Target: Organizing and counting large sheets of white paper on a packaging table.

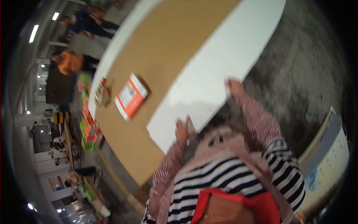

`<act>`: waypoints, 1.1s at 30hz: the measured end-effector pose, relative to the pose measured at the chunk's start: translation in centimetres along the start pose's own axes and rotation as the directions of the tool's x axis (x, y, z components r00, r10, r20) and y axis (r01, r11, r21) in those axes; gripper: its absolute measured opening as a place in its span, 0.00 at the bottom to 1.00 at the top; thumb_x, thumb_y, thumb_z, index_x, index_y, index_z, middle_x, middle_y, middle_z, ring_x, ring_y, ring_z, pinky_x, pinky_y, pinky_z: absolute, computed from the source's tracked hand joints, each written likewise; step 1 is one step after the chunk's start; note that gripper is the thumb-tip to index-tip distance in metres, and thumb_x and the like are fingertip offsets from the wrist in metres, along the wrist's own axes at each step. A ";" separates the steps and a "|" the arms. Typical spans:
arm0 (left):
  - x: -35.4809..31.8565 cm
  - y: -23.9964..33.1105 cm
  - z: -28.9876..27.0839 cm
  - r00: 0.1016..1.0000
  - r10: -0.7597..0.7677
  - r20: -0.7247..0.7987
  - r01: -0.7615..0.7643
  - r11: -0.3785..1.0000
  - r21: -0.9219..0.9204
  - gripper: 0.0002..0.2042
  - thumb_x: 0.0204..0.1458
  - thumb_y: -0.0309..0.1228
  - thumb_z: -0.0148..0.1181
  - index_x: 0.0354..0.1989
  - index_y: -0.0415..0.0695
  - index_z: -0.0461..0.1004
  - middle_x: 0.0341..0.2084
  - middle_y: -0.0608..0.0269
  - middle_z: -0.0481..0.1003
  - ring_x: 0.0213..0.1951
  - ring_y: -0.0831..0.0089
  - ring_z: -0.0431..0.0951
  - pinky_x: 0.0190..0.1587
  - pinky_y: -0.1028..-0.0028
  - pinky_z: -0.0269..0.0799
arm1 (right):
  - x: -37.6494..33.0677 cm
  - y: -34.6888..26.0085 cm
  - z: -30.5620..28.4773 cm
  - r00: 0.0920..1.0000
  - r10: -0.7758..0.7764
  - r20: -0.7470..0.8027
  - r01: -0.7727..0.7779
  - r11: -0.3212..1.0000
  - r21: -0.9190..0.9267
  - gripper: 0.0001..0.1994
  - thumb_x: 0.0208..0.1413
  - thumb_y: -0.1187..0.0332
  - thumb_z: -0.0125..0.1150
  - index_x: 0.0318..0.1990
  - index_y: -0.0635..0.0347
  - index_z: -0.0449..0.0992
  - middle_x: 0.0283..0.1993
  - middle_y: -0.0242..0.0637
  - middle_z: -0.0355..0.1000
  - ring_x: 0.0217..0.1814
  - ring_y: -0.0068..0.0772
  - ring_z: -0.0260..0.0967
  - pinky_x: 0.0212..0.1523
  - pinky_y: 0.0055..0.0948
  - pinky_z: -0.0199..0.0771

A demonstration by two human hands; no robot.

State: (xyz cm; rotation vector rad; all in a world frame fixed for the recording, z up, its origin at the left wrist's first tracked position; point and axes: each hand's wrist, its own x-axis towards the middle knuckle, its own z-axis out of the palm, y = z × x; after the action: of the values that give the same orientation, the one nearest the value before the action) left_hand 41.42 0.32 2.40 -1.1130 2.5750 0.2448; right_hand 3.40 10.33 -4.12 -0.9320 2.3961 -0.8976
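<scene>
A long white sheet (209, 71) lies along the near side of a tan-topped table (179, 33), its edge by my body. My left hand (182, 130) rests on the sheet's near left end, open, with fingers apart. Further along, to the right, my right hand (235, 86) is at the sheet's edge with its fingers curled in, seemingly closed on that edge; the fingertips are blurred. Beyond the sheet, an orange and white packet (131, 97) lies flat on the tan surface, touched by neither hand.
A small clear wrapped item (101, 95) sits at the table's far left edge. Behind it is a pile of orange and green packets (89, 128). Several people are in the background at left. A cream-coloured chair (324, 156) stands at my right on the grey floor (298, 74).
</scene>
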 end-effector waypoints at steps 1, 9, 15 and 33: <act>-0.3 -0.3 -0.2 0.999 -0.001 -0.038 0.001 1.000 -0.006 0.55 0.32 0.51 0.74 0.70 0.68 0.43 0.64 0.31 0.47 0.64 0.39 0.53 0.52 0.55 0.71 | 0.1 -1.6 -0.9 0.999 -0.023 0.028 0.021 0.997 0.071 0.16 0.55 0.55 0.56 0.29 0.60 0.73 0.29 0.46 0.73 0.33 0.47 0.71 0.34 0.42 0.68; 0.6 1.0 -1.9 0.994 -0.025 0.102 0.019 0.998 0.061 0.54 0.33 0.53 0.73 0.70 0.65 0.44 0.64 0.31 0.47 0.64 0.37 0.52 0.53 0.57 0.71 | 0.3 -0.8 -2.0 0.989 -0.093 0.111 0.076 0.986 0.147 0.16 0.55 0.55 0.60 0.30 0.61 0.73 0.24 0.39 0.71 0.28 0.41 0.69 0.31 0.38 0.68; 0.0 1.4 -1.3 0.995 -0.063 0.081 0.061 0.998 0.030 0.53 0.34 0.54 0.72 0.70 0.66 0.44 0.65 0.33 0.44 0.66 0.40 0.50 0.56 0.56 0.68 | -0.8 -2.0 -1.4 0.986 -0.153 -0.057 0.152 0.988 -0.031 0.12 0.56 0.58 0.58 0.31 0.58 0.73 0.27 0.41 0.72 0.31 0.47 0.71 0.31 0.41 0.69; 0.1 1.1 -0.6 0.998 -0.053 0.045 0.055 0.998 -0.042 0.54 0.31 0.51 0.75 0.69 0.67 0.46 0.66 0.35 0.44 0.67 0.39 0.47 0.58 0.54 0.66 | -0.1 -0.9 -2.2 0.995 -0.096 0.039 0.090 0.985 0.147 0.10 0.55 0.65 0.59 0.31 0.63 0.70 0.20 0.39 0.66 0.22 0.33 0.62 0.28 0.32 0.64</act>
State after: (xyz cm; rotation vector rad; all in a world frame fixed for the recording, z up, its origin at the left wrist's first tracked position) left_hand 40.42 0.81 2.95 -1.1771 2.5088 0.3095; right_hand 2.64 10.83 -1.91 -1.0037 2.2314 -1.0582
